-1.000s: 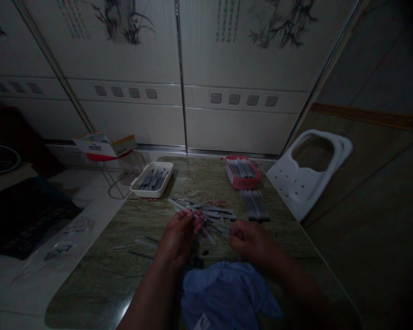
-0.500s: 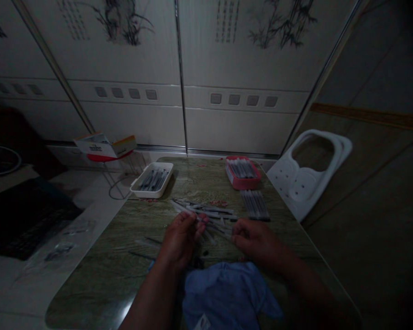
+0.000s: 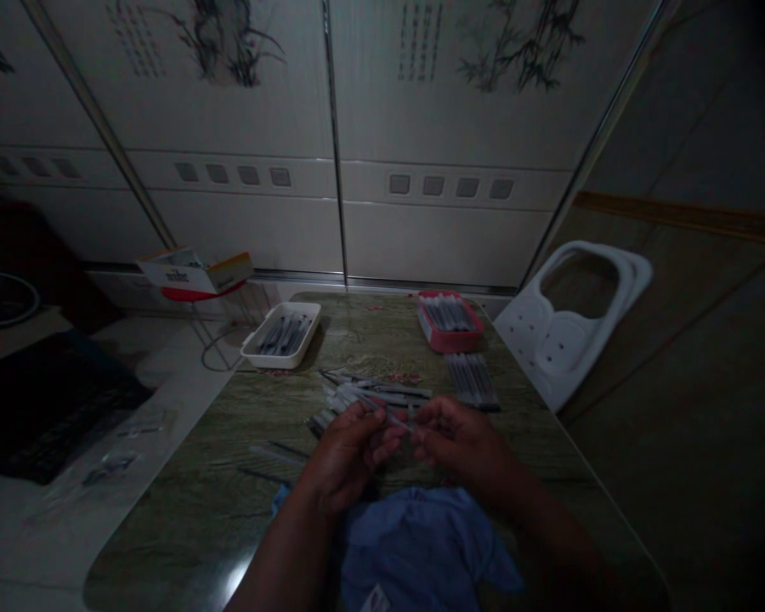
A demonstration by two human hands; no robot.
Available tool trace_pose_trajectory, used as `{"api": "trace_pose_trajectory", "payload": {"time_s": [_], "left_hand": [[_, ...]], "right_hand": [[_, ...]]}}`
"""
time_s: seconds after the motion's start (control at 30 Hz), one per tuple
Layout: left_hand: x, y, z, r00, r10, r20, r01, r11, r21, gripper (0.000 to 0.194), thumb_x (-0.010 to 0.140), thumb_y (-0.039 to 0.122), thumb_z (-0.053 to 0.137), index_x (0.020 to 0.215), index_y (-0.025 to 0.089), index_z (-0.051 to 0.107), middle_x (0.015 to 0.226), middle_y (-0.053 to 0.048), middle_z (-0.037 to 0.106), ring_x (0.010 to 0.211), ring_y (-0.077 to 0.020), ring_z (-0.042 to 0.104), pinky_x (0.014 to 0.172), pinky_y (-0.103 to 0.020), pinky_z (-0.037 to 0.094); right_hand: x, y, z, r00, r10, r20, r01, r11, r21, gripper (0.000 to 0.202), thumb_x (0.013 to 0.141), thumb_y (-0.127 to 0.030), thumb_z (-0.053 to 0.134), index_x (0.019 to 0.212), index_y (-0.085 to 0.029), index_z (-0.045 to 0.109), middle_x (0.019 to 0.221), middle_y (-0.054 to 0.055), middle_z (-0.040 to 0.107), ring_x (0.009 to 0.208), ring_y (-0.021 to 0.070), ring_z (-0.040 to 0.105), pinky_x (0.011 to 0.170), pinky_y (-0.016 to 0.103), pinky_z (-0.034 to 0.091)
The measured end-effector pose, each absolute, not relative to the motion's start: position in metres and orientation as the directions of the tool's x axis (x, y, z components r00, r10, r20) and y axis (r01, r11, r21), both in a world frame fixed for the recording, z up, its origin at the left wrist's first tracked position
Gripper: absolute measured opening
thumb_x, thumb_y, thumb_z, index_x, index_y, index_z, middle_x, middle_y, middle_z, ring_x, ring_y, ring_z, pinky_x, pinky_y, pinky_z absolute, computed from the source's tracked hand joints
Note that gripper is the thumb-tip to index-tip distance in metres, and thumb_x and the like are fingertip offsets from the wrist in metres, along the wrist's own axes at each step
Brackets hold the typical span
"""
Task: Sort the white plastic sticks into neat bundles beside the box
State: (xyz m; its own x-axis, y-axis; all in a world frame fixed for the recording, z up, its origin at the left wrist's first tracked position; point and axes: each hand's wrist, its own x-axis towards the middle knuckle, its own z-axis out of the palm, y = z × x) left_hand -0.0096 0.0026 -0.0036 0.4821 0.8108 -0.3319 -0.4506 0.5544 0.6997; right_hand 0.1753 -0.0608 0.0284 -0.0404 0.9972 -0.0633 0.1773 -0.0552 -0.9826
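The left hand (image 3: 357, 435) is partly closed, its thumb and fingers pinching a thin pale pen (image 3: 393, 418) that slants down toward the right hand. The right hand (image 3: 451, 429) has its fingers curled in at the pen's other end, close to the left fingertips; whether it grips the pen is too dim to tell. Just beyond both hands lies a loose pile of pens (image 3: 395, 391), some crossing one another, with small reddish bits (image 3: 405, 377) behind it. A few dark and pale sticks (image 3: 277, 453) lie left of the left hand, and a crumpled blue cloth (image 3: 421, 544) lies on the near side, between the forearms. Past the right hand, a neat row of pens (image 3: 473, 381) lies side by side, just in front of a red tub (image 3: 452, 342) full of pens. Farther out beyond the left hand, a white tray (image 3: 284, 360) holds more, near the left edge. The surface (image 3: 178, 518) has wide bare room left of the left forearm, another open patch between tray and tub, and a narrower strip between the right forearm and the slanting right edge. Beyond that edge leans a white chair (image 3: 552, 344).
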Motion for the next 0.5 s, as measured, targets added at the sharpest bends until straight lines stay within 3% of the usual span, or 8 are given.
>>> {"api": "trace_pose_trajectory", "payload": {"time_s": [0.2,0.37,0.5], "left_hand": [[-0.011,-0.0011,-0.0017,0.553,0.769,-0.32,-0.426,0.591,0.685,0.021,0.083,0.02,0.075,0.098,0.017,0.061,0.099,-0.012,0.074,0.085,-0.0205,0.075,0.071,-0.026,0.06],[-0.0114,-0.0016,-0.003,0.597,0.738,-0.316,-0.406,0.617,0.674,0.022,0.082,0.018,0.076,0.099,0.017,0.063,0.098,-0.012,0.075,0.083,-0.0205,0.075,0.071,-0.026,0.06],[-0.0152,0.0072,-0.003,0.448,0.846,-0.291,-0.602,0.525,0.602,0.015,0.085,0.011,0.07,0.098,0.016,0.064,0.107,-0.013,0.075,0.089,-0.0189,0.075,0.074,-0.024,0.061]], "right_hand": [[0.174,-0.0573,0.0263,0.07,0.997,0.045,0.385,0.015,-0.923,0.022,0.086,-0.041,0.065,0.085,-0.019,0.06,0.077,-0.001,0.062,0.068,0.0134,0.057,0.06,0.024,0.045],[0.169,-0.0574,0.0284,0.121,0.991,0.056,0.41,0.001,-0.912,0.023,0.087,-0.042,0.063,0.082,-0.02,0.058,0.07,-0.003,0.058,0.064,0.0125,0.054,0.057,0.023,0.041],[0.1715,-0.0564,0.0205,0.125,0.987,0.1,0.455,0.033,-0.89,0.018,0.092,-0.037,0.056,0.088,-0.02,0.059,0.072,-0.003,0.058,0.065,0.0128,0.054,0.056,0.023,0.039]]}}
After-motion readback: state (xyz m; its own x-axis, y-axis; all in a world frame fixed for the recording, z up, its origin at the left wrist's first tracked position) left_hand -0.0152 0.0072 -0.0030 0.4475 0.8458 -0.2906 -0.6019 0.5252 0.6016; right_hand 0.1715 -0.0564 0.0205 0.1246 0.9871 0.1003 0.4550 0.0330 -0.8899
